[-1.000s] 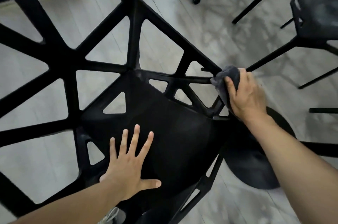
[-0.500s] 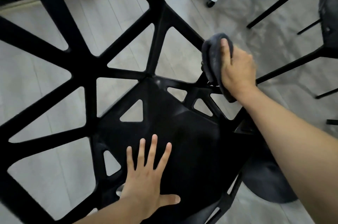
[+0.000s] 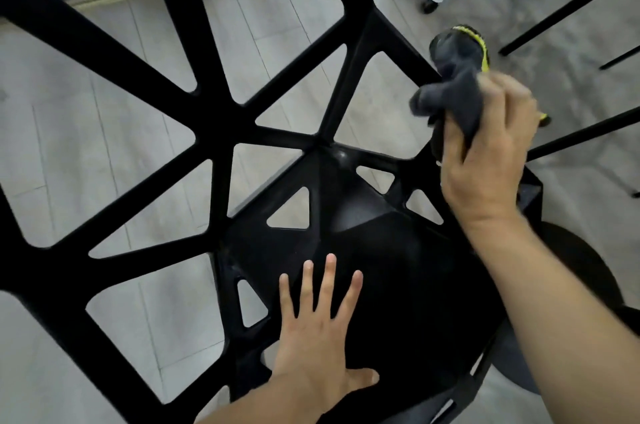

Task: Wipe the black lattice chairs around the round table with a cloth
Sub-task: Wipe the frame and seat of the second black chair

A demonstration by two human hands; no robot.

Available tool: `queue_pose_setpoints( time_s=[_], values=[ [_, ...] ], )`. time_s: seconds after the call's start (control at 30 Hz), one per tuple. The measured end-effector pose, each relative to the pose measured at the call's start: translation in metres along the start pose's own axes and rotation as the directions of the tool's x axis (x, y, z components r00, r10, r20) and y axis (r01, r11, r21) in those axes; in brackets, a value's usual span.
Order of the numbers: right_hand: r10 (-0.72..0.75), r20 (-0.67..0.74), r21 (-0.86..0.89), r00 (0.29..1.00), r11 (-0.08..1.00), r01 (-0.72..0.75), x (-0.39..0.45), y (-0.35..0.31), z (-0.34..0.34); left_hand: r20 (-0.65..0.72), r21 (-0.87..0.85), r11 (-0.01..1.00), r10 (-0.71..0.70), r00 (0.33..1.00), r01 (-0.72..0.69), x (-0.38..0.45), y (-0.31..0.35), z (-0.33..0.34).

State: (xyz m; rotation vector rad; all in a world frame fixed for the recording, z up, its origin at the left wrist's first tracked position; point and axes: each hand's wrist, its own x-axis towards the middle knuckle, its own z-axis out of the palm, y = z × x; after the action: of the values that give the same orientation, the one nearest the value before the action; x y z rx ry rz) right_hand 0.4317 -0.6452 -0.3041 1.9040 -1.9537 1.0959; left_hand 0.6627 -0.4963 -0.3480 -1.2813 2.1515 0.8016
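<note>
Fingers [image 3: 498, 118] round cloth [image 3: 450, 91] beside chair [image 3: 221, 118] strut

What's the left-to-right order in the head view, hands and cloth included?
Lattice chair back → left hand flat on the chair seat → grey cloth → right hand gripping the cloth → thin black legs of another chair.

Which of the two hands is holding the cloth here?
The right hand grips the dark grey cloth at the lattice chair's right edge. The left hand holds nothing; it lies flat, fingers spread, on the seat.
</note>
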Motion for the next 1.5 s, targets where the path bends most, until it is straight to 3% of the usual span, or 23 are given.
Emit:
queue_pose_setpoints(
  time_s=[0.03,0.1,0.2,0.33,0.5,0.63,0.73,0.87,0.97,1.1,1.2,1.27,1.37,1.5],
  values=[
    [-0.07,0.028,0.005,0.997,0.998,0.07,-0.012,-0.01,-0.001,-0.028,-0.005,1.0,0.008,1.0,-0.008,-0.001,-0.002,-0.002],
    [-0.195,0.246,-0.038,0.949,0.977,0.21,-0.038,-0.02,0.014,-0.095,0.003,1.0,0.018,0.995,-0.018,-0.002,-0.012,-0.01],
    [-0.197,0.519,-0.129,0.832,0.944,0.304,-0.068,-0.022,0.055,-0.193,0.086,0.993,-0.066,0.979,0.083,0.005,-0.044,-0.03],
    [-0.147,0.527,-0.179,0.837,0.944,0.278,-0.069,-0.024,0.082,-0.078,0.259,0.959,-0.101,0.992,0.118,0.018,-0.09,-0.046],
    [0.104,0.514,-0.256,0.852,0.966,0.037,-0.053,-0.05,0.108,-0.056,0.231,0.968,-0.091,0.994,0.101,0.023,-0.092,-0.041],
    [0.179,0.65,-0.208,0.738,0.977,-0.053,-0.031,-0.048,0.112,-0.05,0.216,0.97,-0.105,0.993,0.113,0.024,-0.092,-0.041],
    [0.099,0.701,-0.204,0.707,0.977,0.066,-0.016,-0.038,0.116,-0.033,0.222,0.968,-0.115,0.993,0.119,0.024,-0.09,-0.043],
    [-0.116,0.66,-0.108,0.743,0.963,0.246,-0.016,-0.026,0.12,-0.008,0.198,0.971,-0.134,0.991,0.133,0.022,-0.087,-0.044],
    [-0.145,0.593,-0.176,0.792,0.937,0.303,-0.019,-0.017,0.111,-0.01,0.198,0.97,-0.14,0.99,0.139,0.024,-0.088,-0.045],
    [0.028,0.484,-0.29,0.875,0.948,0.13,-0.02,-0.023,0.09,0.009,0.206,0.969,-0.142,0.99,0.137,0.023,-0.088,-0.046],
    [0.151,0.299,-0.084,0.942,0.988,-0.131,0.002,-0.038,0.062,0.009,0.183,0.974,-0.137,0.99,0.133,0.026,-0.089,-0.044],
    [0.261,0.143,0.097,0.955,0.956,-0.276,0.029,-0.058,0.042,0.01,0.162,0.978,-0.136,0.991,0.133,0.027,-0.089,-0.043],
    [0.255,-0.083,0.077,0.963,0.965,-0.249,0.07,-0.077,0.038,0.006,0.151,0.98,-0.134,0.991,0.132,0.027,-0.088,-0.044],
    [0.173,-0.132,0.012,0.976,0.985,-0.173,0.084,-0.076,0.068,0.016,0.107,0.988,-0.116,0.993,0.114,0.027,-0.089,-0.043]
  ],
)
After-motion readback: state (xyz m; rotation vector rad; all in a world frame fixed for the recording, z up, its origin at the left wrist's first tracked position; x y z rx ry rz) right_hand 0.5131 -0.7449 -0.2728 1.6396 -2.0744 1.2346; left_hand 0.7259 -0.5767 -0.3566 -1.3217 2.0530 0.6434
